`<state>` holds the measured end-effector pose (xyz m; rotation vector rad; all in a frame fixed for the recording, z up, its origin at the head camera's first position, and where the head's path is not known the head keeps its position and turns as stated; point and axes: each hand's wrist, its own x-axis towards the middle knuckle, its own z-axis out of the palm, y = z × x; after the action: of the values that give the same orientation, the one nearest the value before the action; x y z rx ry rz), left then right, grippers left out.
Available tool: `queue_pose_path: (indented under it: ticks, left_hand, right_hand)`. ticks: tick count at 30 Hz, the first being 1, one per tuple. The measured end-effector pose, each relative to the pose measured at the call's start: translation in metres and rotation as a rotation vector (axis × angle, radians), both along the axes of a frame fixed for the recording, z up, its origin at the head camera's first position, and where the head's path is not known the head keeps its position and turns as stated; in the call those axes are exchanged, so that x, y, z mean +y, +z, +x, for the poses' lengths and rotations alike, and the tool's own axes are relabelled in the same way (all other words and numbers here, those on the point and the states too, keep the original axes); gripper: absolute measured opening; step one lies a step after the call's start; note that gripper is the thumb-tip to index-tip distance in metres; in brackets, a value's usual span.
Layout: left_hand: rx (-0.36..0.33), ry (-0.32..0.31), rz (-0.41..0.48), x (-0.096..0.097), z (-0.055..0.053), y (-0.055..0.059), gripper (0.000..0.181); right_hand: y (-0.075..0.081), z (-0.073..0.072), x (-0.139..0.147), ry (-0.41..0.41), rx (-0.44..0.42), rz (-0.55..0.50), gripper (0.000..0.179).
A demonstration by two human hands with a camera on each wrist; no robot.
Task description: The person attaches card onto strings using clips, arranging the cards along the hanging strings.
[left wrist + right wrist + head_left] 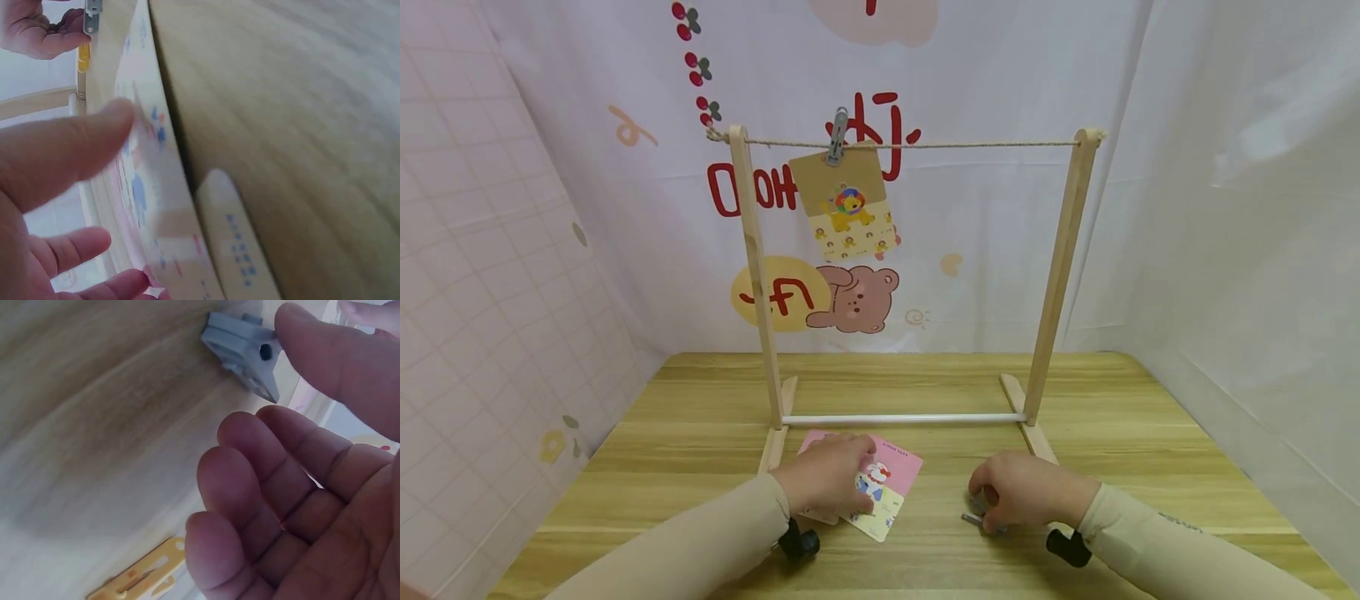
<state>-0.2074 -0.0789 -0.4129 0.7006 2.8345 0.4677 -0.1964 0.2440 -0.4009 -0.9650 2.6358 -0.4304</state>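
My left hand (829, 473) rests over a pair of overlapping picture cards on the table. The upper card (901, 468) is pink and cream with a white rabbit; the lower card (240, 250) peeks out beneath it. In the left wrist view the thumb tip overlaps the upper card's face, and the fingers spread toward its pink side. To the right, my right hand (1026, 490) has a grey clip (247, 350) between thumb and index fingertip, at its handle end, close over the table. A yellow clip (140, 575) lies near the little finger.
Behind the hands stands a wooden frame (1058, 275) with a twine line (970, 145) across its top and a white bar (902, 418) low down. A lion card (850, 221) hangs from the twine by a grey clip (837, 137). White printed curtains surround the table.
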Motion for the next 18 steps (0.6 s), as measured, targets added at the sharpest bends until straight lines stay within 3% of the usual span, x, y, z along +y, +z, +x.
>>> queue_pose_path:
  ticks: [6, 18]
  left_hand:
    - [-0.054, 0.089, 0.045, 0.008, -0.001, -0.002, 0.082]
    - [-0.141, 0.149, 0.14, 0.013, -0.002, 0.0, 0.088]
  right_hand:
    - [-0.001, 0.002, -0.004, -0.027, -0.037, -0.023, 0.038]
    - [-0.003, 0.003, -0.007, -0.05, -0.051, -0.011, 0.033]
